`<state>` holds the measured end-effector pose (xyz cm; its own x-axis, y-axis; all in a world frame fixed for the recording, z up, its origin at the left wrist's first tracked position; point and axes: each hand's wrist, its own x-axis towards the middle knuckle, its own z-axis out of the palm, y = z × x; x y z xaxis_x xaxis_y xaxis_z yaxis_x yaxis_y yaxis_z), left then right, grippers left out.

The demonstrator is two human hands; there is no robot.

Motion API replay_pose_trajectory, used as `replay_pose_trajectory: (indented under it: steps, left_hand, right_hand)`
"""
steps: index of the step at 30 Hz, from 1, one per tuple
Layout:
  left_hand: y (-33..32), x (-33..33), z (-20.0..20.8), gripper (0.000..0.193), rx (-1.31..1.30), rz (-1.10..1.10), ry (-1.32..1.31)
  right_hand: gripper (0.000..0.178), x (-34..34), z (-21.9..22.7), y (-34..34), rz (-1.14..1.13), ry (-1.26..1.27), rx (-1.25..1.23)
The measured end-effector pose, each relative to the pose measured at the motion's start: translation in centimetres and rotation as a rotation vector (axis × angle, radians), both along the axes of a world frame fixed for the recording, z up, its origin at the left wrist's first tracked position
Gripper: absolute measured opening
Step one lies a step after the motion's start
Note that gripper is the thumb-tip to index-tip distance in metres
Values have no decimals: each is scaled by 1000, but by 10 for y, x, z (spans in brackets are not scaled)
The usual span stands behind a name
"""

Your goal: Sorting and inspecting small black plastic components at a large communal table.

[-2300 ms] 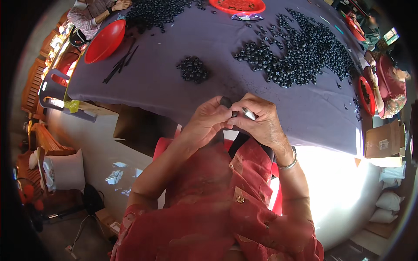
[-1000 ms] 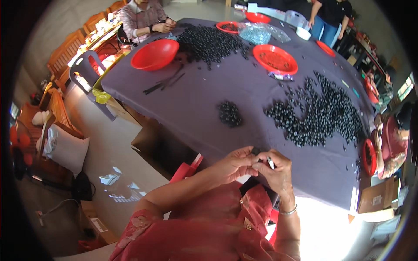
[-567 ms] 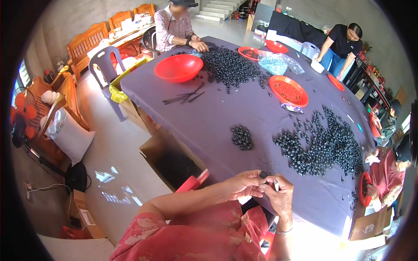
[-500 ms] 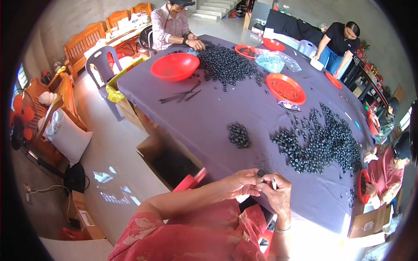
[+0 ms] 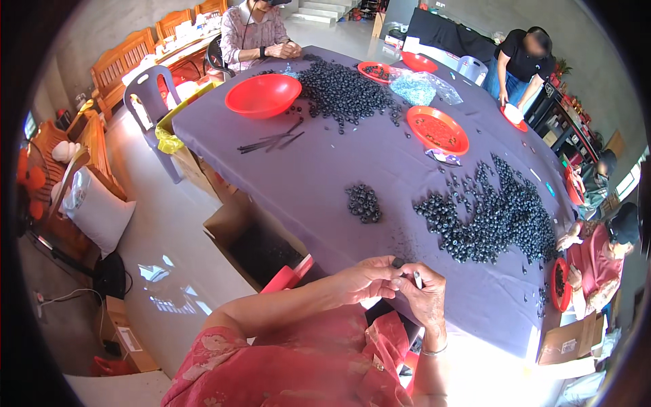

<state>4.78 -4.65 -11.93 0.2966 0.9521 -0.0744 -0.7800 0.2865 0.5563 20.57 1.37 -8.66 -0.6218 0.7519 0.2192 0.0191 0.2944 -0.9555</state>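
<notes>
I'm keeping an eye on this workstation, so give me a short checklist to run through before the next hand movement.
1. Black piece in grip: ok, at the fingertips of the left hand.
2. Pale slim tool in grip: ok, held in the right hand, one end showing.
3. Tool's other end in sight: cannot tell, the fingers hide it.
4. Small black pile separate from the large black heap: ok, cloth shows between them.
5. Red tray free of bits: not ok, small bits lie in it.
6. Co-worker at the right away from these hands: ok, apart.
</notes>
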Motion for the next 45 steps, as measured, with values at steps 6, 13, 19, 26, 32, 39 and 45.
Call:
replay_pose_trajectory:
  steps: [6,13,19,26,32,39,45]
  left_hand:
    - [1,3,5,14,-5,-37,-27]
    - [3,-1,-3,13,-37,-6,3]
    - [-6,4,3,19,-116,19,38]
    - [-3,2,4,16,-110,0,-25]
    - [-3,-4,3,25,-88,66,63]
    - [1,2,-1,27,-63,-15,2]
    - [-8,6,-10,17,-98,91,11]
  right_hand:
    - [11,-3,13,-5,-28,-14,2]
    - [13,-2,14,-3,-16,-54,4]
    - [12,3,18,-6,17,-86,-16]
    - [13,2,12,-1,-44,-131,61]
    - [14,0,12,7,39,-18,32]
    - [12,8,15,6,59,12,71]
    - [14,5,21,-2,65,-108,173]
